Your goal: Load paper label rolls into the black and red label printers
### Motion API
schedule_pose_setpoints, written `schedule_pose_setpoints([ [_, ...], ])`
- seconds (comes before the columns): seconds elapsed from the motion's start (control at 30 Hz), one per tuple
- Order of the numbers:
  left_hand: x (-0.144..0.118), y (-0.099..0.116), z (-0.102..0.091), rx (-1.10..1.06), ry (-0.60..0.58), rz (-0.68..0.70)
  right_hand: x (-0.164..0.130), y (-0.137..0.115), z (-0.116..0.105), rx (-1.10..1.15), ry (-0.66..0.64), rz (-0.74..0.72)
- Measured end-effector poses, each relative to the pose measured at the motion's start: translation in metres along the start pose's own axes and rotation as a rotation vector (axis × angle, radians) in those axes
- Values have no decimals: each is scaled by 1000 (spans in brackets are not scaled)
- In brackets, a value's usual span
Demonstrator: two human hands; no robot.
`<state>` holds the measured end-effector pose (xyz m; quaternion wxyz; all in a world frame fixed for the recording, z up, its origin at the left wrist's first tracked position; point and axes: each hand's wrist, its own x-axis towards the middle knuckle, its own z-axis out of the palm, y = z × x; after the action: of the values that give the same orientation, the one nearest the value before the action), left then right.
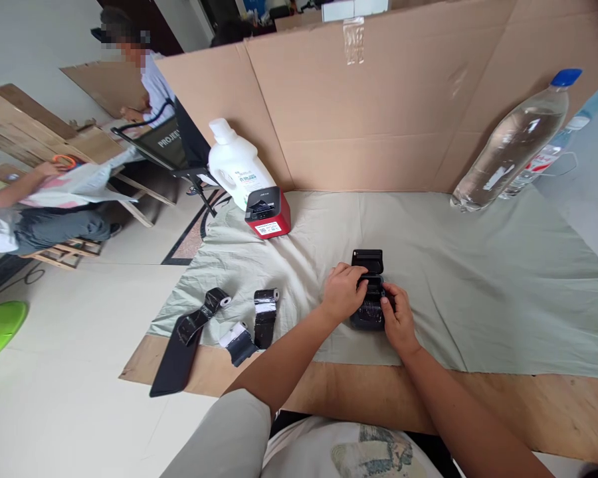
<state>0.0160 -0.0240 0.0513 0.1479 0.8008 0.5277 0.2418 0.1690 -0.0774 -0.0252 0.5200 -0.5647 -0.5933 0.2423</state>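
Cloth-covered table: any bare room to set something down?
Widest bare patch: cloth right of the right hand, nearer than the big bottle. Smaller: between red box and left hand. Crowded: front left, with three unrolled strips and a flat case; also around the open black device, where both hands are.

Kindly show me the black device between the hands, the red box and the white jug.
Black device point(369, 315): head view, lower body.
Red box point(279, 220): head view, red side.
White jug point(240, 162): head view, its body.
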Motion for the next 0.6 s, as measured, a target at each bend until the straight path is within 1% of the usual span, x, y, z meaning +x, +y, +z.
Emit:
schedule_pose_setpoints([
  [0.17, 7, 6, 3, 155, -231, 37, 0, 1, 0, -3, -4, -8],
  [0.3, 17, 12, 2, 239, -355, 46, 1, 2, 0, -1, -2, -9],
  [0.4, 22, 16, -1, 235, -390, 32, 1, 2, 1, -3, 7, -14],
  [0.6, 19, 22, -6, 206, -364, 64, 2, 3, 1, 9, 17, -31],
])
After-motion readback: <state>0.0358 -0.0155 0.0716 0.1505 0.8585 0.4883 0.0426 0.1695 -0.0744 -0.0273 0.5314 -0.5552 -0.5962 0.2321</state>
